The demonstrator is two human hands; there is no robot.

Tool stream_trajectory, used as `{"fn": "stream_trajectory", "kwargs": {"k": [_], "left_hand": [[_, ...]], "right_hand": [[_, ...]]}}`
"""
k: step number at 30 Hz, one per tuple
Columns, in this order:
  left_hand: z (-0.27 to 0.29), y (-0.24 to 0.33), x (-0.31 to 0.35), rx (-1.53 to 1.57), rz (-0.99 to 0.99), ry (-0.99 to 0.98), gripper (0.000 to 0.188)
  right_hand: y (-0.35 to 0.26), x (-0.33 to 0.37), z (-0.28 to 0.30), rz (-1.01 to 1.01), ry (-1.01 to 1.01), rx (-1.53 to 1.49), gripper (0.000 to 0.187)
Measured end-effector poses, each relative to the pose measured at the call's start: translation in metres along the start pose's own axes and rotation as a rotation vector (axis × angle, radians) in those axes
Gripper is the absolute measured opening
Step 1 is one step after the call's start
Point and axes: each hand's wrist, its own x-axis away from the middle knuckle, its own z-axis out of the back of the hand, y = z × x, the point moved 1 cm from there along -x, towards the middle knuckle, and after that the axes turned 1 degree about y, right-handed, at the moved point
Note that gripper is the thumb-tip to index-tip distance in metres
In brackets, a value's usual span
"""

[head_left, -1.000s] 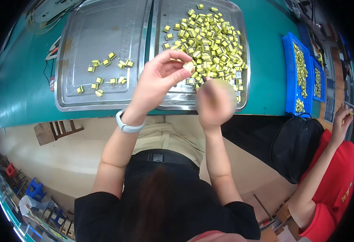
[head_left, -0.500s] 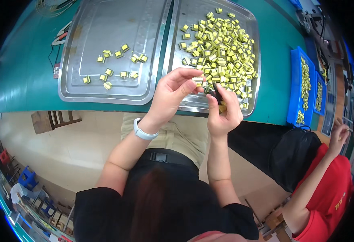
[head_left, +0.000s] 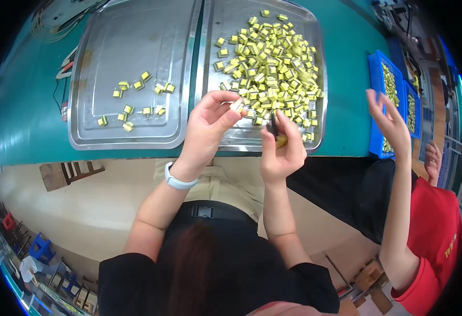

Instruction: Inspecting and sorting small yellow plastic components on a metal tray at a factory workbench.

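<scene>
My left hand (head_left: 206,128) pinches a small yellow-taped transformer (head_left: 237,106) between thumb and fingertips, over the near left part of the right-hand metal tray (head_left: 208,79). Close beside it, my right hand (head_left: 284,152) is closed round a slim dark tool (head_left: 272,125) with a brownish-yellow part showing in the palm; its exact kind is hidden by the fingers. The tool's tip stands apart from the held transformer. Beyond both hands lies a heap of similar transformers (head_left: 273,68), a few smeared by motion. Several more sit spread out in the left-hand metal tray (head_left: 131,58).
Both trays rest on a green tabletop (head_left: 347,79). Pliers-like tools (head_left: 68,66) lie at the left. On the right stand blue bins (head_left: 375,105) of similar parts. A co-worker in red (head_left: 433,226) sits there, one open hand (head_left: 391,124) raised near the bins.
My left hand has drawn the transformer away from the tool in my right hand. The view has shifted slightly. The co-worker's hand has come up beside the blue bins, and blurred parts show over the heap.
</scene>
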Motion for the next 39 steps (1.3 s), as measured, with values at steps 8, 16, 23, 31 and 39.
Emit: {"fn": "stream_trajectory", "kwargs": {"k": [8, 16, 23, 31, 39], "left_hand": [[0.001, 0.001, 0.0, 0.006, -0.055, -0.096, 0.031], [0.002, 0.002, 0.004, -0.048, -0.025, -0.151, 0.027], [-0.002, 0.001, 0.005, -0.055, -0.03, -0.164, 0.023], [-0.007, 0.0, 0.007, -0.187, 0.023, -0.151, 0.024], [-0.004, -0.002, 0.006, -0.25, 0.055, -0.235, 0.024]], "right_hand": [[-0.023, -0.019, 0.007, -0.273, -0.52, -0.442, 0.078], [-0.034, -0.01, 0.008, -0.197, -0.557, -0.253, 0.081], [-0.034, 0.008, 0.021, -0.251, -0.483, -0.189, 0.082], [-0.033, 0.017, 0.03, -0.431, -0.465, -0.237, 0.08], [-0.032, 0.022, 0.036, -0.542, -0.472, -0.318, 0.081]]}}
